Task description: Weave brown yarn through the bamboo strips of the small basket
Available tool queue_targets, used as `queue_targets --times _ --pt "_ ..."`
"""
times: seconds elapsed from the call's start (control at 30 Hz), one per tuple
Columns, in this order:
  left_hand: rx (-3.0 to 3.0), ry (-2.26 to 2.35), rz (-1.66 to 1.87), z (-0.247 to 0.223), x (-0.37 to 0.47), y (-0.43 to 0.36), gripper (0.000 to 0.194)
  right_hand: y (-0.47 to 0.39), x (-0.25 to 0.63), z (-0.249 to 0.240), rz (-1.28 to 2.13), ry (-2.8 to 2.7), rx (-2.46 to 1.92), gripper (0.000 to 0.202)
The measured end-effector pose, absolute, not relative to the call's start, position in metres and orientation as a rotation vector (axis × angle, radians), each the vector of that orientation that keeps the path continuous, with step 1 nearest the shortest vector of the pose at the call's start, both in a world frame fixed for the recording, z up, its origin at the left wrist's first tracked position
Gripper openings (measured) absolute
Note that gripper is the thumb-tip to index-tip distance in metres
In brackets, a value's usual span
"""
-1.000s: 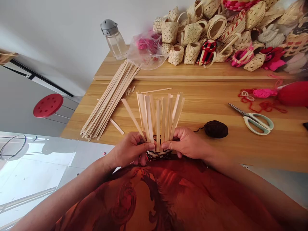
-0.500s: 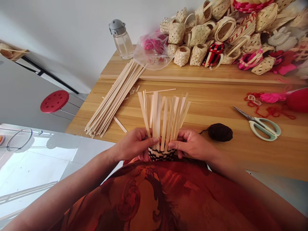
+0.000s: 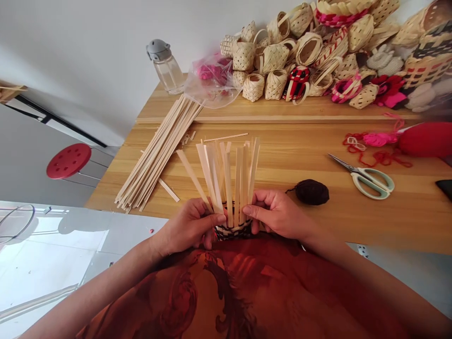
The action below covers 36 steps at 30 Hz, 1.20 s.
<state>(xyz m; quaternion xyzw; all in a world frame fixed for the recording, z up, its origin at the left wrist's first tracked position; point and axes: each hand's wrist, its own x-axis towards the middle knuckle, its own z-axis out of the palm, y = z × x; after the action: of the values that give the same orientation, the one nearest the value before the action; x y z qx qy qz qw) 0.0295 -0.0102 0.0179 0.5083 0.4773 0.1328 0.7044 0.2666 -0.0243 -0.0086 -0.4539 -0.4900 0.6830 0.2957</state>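
Note:
Between my hands, against my body at the table's edge, is a partly woven basket (image 3: 233, 232). Its low wall is a check of dark yarn and pale strips, and long pale wooden strips (image 3: 229, 188) stand up from it. My left hand (image 3: 199, 223) grips the left side, thumb across the base of a strip. My right hand (image 3: 273, 214) pinches strips on the right side between thumb and fingers. The basket's underside is hidden by my red patterned clothing. A ball of dark yarn (image 3: 312, 192) lies to the right of my right hand, a loose end trailing from it.
Scissors (image 3: 369, 179) rest on the wooden table (image 3: 282, 155) at right, near red and pink yarn (image 3: 381, 139). A bundle of loose strips (image 3: 158, 155) lies at left. Behind are a bottle (image 3: 165, 68), a plastic bag (image 3: 212, 82) and several small woven baskets (image 3: 275, 56). A red stool (image 3: 68, 161) stands left.
The view has shifted, so the table things sit further left. The upright strips have turned and spread differently, one on the left leaning further outward. Both hands keep hold of the basket.

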Motion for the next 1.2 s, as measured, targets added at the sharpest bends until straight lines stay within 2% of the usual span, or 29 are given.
queue_targets --times 0.7,0.97,1.1,1.2 --pt "1.177 1.001 0.244 0.018 0.026 -0.008 0.036 -0.024 0.265 -0.024 1.888 -1.092 -1.093 0.037" --pt "1.248 1.020 0.202 0.012 0.018 0.001 0.038 -0.022 0.260 -0.018 1.570 -1.084 -1.119 0.031" --pt "1.242 1.055 0.176 0.011 0.018 0.006 0.033 -0.021 0.264 -0.020 1.344 -1.163 -1.148 0.045" --pt "1.201 1.045 0.218 0.010 0.017 0.008 0.031 -0.019 0.269 -0.021 1.280 -1.192 -1.186 0.031"
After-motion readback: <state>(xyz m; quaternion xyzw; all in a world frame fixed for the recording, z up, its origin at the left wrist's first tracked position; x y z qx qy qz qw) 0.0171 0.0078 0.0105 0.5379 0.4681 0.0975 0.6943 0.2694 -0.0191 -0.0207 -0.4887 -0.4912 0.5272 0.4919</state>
